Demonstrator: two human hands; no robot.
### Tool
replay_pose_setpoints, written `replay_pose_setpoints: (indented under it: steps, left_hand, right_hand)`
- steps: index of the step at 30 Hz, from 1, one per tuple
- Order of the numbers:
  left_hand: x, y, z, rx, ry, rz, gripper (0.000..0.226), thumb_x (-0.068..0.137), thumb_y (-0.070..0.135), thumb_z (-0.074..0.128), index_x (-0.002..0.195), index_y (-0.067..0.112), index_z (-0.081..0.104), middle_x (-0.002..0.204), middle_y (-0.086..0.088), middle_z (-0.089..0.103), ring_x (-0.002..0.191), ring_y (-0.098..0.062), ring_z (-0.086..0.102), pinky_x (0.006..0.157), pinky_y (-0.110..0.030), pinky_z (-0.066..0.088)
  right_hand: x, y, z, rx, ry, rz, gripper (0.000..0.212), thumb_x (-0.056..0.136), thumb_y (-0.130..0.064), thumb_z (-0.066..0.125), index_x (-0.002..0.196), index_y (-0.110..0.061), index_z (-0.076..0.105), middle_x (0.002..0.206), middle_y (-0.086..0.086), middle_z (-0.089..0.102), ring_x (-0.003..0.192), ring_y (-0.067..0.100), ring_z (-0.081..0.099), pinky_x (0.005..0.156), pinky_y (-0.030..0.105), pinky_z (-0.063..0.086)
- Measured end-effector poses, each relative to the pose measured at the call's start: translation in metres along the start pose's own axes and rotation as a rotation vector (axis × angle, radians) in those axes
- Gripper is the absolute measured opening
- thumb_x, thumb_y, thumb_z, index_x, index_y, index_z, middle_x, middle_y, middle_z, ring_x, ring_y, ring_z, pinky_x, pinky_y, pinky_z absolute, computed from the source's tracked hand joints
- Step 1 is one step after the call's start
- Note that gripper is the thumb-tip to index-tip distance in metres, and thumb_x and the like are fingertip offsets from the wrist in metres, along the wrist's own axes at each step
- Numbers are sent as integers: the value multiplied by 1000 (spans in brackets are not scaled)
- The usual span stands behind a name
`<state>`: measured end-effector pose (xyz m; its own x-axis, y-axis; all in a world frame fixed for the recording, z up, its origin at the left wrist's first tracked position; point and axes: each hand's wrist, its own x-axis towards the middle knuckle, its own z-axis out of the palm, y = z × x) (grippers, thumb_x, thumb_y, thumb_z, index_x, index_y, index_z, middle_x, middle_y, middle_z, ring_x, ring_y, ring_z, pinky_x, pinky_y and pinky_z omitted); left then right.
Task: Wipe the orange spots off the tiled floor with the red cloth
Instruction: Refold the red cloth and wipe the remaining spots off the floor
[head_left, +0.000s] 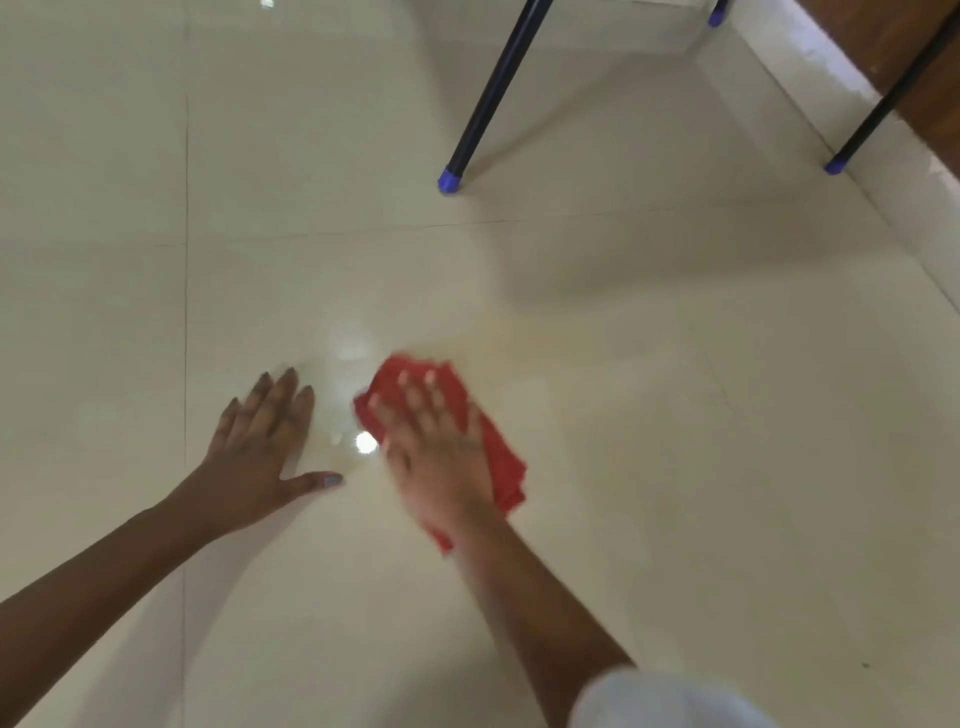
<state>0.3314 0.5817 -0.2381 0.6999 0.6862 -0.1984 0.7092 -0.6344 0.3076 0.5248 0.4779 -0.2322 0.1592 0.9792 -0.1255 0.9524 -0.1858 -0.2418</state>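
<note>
A red cloth (501, 457) lies crumpled on the glossy cream tiled floor (675, 415). My right hand (441, 447) presses flat on top of it with straight fingers and is blurred by motion. A faint orange-yellow smear (498, 338) shows on the tile just beyond the cloth. Left of the cloth, my left hand (265, 441) rests flat on the bare tile, fingers spread.
Two black chair legs with blue caps (451, 179) (835, 165) stand on the floor ahead and to the right. A wooden panel with a tiled skirting (883, 135) runs along the right side. A bright light reflection (366, 442) sits between my hands.
</note>
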Motion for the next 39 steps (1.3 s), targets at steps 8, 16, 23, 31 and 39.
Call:
replay_pose_setpoints:
  steps: [8, 16, 23, 31, 39]
  left_hand:
    - [-9, -61, -25, 1, -32, -76, 120, 57, 94, 14, 144, 12, 18, 152, -7, 1, 139, -20, -2, 111, -48, 11]
    - [-8, -77, -28, 24, -63, -49, 126, 50, 97, 19, 143, 14, 0, 150, -1, -12, 139, -17, -13, 112, -43, 4]
    - [-1, -90, -34, -17, -90, -143, 137, 37, 101, 12, 141, 13, -5, 147, 0, -22, 135, -19, -22, 112, -43, 0]
    - [1, -82, -36, 0, -157, -153, 132, 35, 94, 16, 133, 15, -23, 140, 0, -36, 132, -23, -31, 111, -42, -7]
    - [-6, -74, -38, 77, -105, -208, 128, 52, 91, 32, 142, 10, -9, 152, -12, -17, 138, -27, -18, 114, -43, 0]
  right_hand:
    - [21, 72, -18, -83, 52, 322, 50, 96, -40, 22, 146, -42, 14, 158, -4, 11, 145, 20, 5, 113, 53, 12]
    - [46, -41, 6, -6, -29, -169, 47, 96, -39, 26, 143, -42, 24, 157, -5, 15, 145, 19, 5, 114, 51, 6]
    - [83, 49, -21, -73, 42, 232, 54, 91, -44, 11, 146, -42, 16, 158, -4, 12, 145, 19, 7, 111, 53, 16]
    - [203, -26, -18, -52, -15, 103, 49, 100, -41, 17, 147, -39, 5, 159, -3, -4, 145, 21, -8, 113, 52, -1]
    - [101, -102, 8, -29, -53, -249, 47, 100, -40, 18, 147, -39, 12, 158, -3, 0, 144, 21, -9, 113, 53, -9]
